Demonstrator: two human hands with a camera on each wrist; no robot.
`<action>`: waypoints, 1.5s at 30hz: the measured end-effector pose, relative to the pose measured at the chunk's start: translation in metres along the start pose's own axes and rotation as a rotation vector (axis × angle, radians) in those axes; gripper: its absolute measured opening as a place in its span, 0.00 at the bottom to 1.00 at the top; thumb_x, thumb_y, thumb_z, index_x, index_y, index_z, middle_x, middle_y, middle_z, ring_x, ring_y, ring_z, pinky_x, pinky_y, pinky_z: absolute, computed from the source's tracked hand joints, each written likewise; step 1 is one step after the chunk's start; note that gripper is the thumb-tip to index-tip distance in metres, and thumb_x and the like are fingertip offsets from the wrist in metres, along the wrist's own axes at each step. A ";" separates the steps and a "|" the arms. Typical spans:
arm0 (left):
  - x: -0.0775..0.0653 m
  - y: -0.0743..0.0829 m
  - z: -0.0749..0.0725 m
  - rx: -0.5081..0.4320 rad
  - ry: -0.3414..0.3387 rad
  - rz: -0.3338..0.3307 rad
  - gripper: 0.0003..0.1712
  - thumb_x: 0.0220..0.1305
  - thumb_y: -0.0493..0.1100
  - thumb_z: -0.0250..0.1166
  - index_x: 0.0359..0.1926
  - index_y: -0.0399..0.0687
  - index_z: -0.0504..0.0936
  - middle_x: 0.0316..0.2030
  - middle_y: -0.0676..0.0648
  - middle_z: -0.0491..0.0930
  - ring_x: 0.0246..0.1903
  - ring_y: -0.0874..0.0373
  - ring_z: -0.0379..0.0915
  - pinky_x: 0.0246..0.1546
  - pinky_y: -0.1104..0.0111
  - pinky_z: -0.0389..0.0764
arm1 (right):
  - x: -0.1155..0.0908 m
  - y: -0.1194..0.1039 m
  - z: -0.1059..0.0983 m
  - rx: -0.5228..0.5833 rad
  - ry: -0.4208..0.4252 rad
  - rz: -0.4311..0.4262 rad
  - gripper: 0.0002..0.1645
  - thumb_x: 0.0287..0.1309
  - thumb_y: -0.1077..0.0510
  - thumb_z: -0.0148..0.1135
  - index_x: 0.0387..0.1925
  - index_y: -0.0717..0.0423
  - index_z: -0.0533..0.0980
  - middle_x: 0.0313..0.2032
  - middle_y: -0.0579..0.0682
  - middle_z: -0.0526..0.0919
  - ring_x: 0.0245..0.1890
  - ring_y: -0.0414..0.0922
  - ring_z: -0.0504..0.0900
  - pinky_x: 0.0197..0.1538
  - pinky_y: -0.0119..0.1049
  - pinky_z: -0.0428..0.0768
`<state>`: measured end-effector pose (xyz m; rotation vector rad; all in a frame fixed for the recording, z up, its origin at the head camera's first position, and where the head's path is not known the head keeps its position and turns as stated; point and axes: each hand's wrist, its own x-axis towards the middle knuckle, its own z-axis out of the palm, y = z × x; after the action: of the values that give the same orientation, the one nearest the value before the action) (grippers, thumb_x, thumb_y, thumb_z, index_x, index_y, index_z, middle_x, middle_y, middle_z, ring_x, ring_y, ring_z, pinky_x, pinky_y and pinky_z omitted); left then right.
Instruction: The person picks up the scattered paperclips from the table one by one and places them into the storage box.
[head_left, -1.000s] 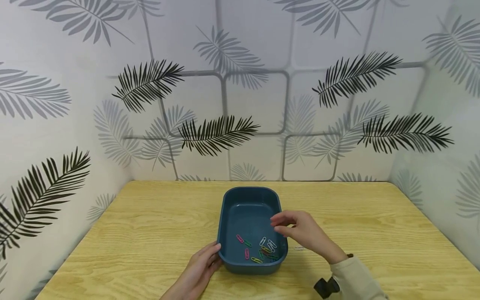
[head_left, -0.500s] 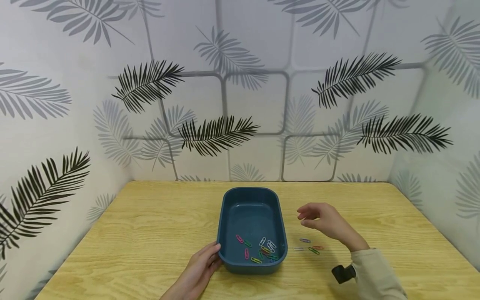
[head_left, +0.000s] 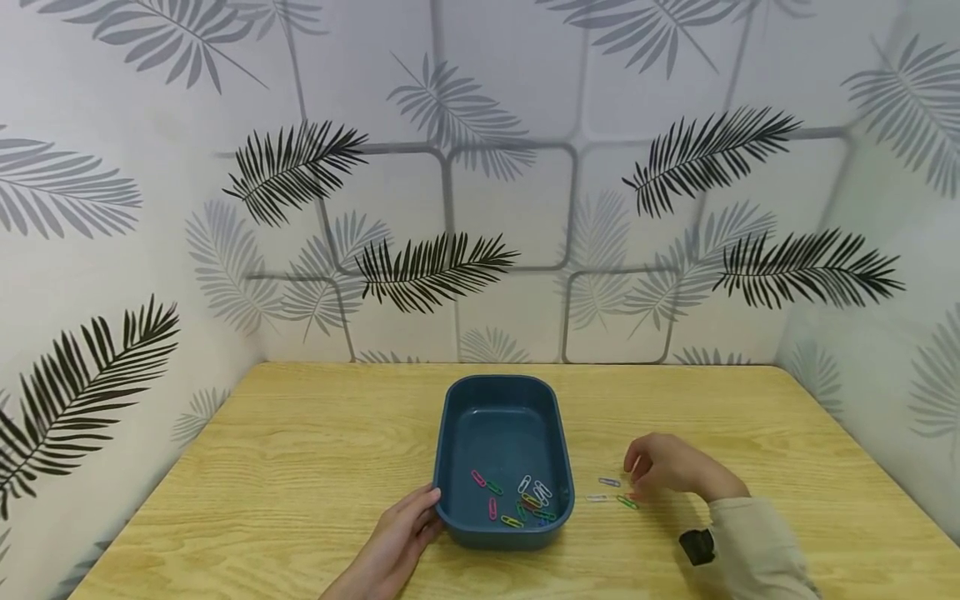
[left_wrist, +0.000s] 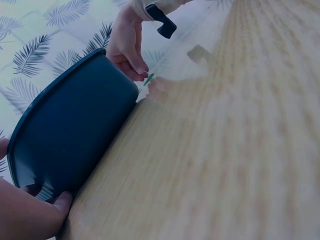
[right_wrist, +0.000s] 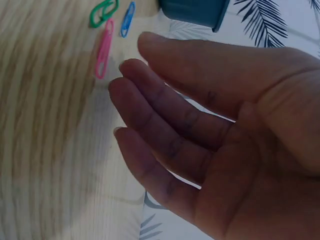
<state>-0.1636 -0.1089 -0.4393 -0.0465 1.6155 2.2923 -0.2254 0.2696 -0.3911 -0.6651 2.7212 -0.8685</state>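
Note:
A dark blue rectangular bin stands on the table with several coloured paper clips near its front end. My left hand holds its front left corner, fingertips at the rim and wall. To the right of the bin, my right hand is low over a few loose clips: a white paper clip, a bluish paper clip, a green paper clip and a pinkish-red one partly hidden by the fingers. In the right wrist view, the pink paper clip lies just beyond the loosely bent, empty fingers.
The wood-grain table runs back to a wall with a leaf pattern. A black wrist device sits under the right sleeve, close over the table.
My right hand has moved from over the bin's right rim to the right, then down to the loose paper clips. The left hand and the bin have stayed in place.

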 end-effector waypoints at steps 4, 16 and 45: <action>-0.001 0.000 0.000 0.007 -0.007 0.008 0.38 0.74 0.47 0.53 0.70 0.22 0.50 0.69 0.29 0.53 0.69 0.40 0.49 0.67 0.57 0.60 | 0.001 -0.005 0.006 -0.039 0.001 0.035 0.13 0.42 0.71 0.73 0.29 0.59 0.77 0.26 0.46 0.78 0.27 0.41 0.75 0.30 0.36 0.77; 0.001 -0.001 0.000 0.017 -0.002 0.011 0.36 0.74 0.47 0.53 0.70 0.23 0.53 0.69 0.30 0.55 0.69 0.40 0.50 0.67 0.57 0.61 | 0.002 -0.008 0.012 -0.078 -0.009 0.052 0.14 0.41 0.77 0.65 0.25 0.58 0.77 0.24 0.45 0.77 0.24 0.41 0.72 0.27 0.34 0.75; 0.001 -0.002 0.000 0.003 0.000 0.015 0.38 0.74 0.47 0.52 0.70 0.23 0.50 0.70 0.28 0.51 0.69 0.39 0.47 0.67 0.56 0.61 | 0.005 -0.002 0.005 -0.015 0.016 -0.071 0.07 0.52 0.72 0.63 0.27 0.59 0.77 0.26 0.44 0.76 0.27 0.40 0.70 0.29 0.33 0.72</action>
<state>-0.1639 -0.1078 -0.4412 -0.0336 1.6251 2.3006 -0.2276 0.2632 -0.3936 -0.7645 2.7360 -0.8741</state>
